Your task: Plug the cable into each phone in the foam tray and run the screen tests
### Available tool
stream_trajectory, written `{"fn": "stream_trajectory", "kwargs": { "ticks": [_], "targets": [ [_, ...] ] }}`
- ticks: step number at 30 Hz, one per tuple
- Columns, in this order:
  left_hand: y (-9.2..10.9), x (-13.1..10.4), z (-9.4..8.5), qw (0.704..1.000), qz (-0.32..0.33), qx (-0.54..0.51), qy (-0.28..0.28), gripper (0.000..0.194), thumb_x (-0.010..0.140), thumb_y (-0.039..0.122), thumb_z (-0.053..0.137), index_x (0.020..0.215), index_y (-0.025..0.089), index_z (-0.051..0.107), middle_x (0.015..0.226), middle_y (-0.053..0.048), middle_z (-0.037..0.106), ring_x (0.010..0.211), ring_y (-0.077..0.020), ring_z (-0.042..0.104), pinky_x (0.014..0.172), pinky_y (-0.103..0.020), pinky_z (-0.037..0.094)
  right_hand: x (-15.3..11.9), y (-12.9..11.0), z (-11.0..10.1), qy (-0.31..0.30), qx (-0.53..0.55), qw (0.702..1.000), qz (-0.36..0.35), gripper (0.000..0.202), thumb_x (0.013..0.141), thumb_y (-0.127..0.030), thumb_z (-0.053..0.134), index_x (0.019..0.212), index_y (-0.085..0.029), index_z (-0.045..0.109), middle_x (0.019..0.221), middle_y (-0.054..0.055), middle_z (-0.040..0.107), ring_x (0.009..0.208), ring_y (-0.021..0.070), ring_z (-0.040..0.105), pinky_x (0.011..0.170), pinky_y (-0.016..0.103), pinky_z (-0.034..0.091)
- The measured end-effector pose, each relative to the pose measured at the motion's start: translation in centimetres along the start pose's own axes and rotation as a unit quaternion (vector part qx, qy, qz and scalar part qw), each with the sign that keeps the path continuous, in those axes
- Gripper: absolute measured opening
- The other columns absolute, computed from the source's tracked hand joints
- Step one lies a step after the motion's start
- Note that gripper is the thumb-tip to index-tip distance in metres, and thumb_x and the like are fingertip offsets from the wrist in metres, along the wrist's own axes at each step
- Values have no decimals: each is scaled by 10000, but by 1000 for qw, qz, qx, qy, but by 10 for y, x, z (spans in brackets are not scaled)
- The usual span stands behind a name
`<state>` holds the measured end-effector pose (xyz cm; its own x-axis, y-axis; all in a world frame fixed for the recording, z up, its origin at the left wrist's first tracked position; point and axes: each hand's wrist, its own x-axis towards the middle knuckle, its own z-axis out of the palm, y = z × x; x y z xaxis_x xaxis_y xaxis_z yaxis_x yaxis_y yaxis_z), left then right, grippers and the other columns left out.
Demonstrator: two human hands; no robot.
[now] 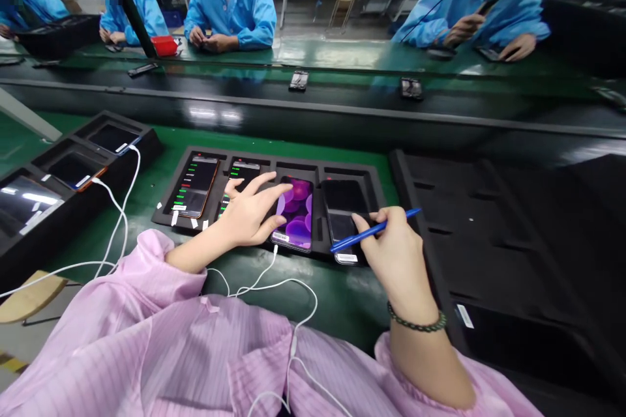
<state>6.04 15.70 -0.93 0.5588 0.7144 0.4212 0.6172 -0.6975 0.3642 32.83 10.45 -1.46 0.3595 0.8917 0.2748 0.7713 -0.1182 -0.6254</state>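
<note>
A black foam tray [293,167] in front of me holds several smartphones in its slots. My left hand [252,212] is open, fingers spread over the second phone and the lit phone with a purple bubble wallpaper [299,208]. A white cable plug sits at that phone's lower end. In my right hand [397,247] is a blue pen [362,236], gripped at a slant over the dark-screened phone [345,199] in the rightmost slot. The leftmost phone [193,189] shows green and red text lines. Part of the second phone [244,171] is hidden by my left hand.
Another foam tray [110,163] with phones on white cables [117,205] stands left. A large black tray [469,234] lies right, one dark phone in it. Beyond runs a conveyor belt [342,94] carrying devices; co-workers in blue jackets sit across it.
</note>
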Motion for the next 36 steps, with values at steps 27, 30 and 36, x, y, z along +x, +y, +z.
{"fn": "stream_trajectory", "kwargs": {
  "ticks": [27,30,36],
  "targets": [
    [1,-26,-5,991,117,-45,35,480,1030,521,318,1184,210,650,986,-52,796,1131,-277,666,957,-442,179,-2,-4,3,-10,-61,996,61,150,807,-301,533,832,-244,396,770,42,577,641,209,511,633,326,329],
    [0,-28,-5,987,140,-70,26,466,1018,513,344,1164,214,670,953,-43,793,1105,-274,673,972,-443,179,-1,-2,4,-9,-58,997,45,133,797,-300,522,828,-244,406,773,45,575,650,213,514,637,328,343],
    [0,-29,-2,987,139,-76,-25,486,993,527,371,1226,232,680,968,-55,787,1146,-288,648,1004,-452,181,0,-2,4,-7,-23,999,48,175,758,-379,524,814,-255,414,806,73,622,674,256,564,688,388,419]
  ]
}}
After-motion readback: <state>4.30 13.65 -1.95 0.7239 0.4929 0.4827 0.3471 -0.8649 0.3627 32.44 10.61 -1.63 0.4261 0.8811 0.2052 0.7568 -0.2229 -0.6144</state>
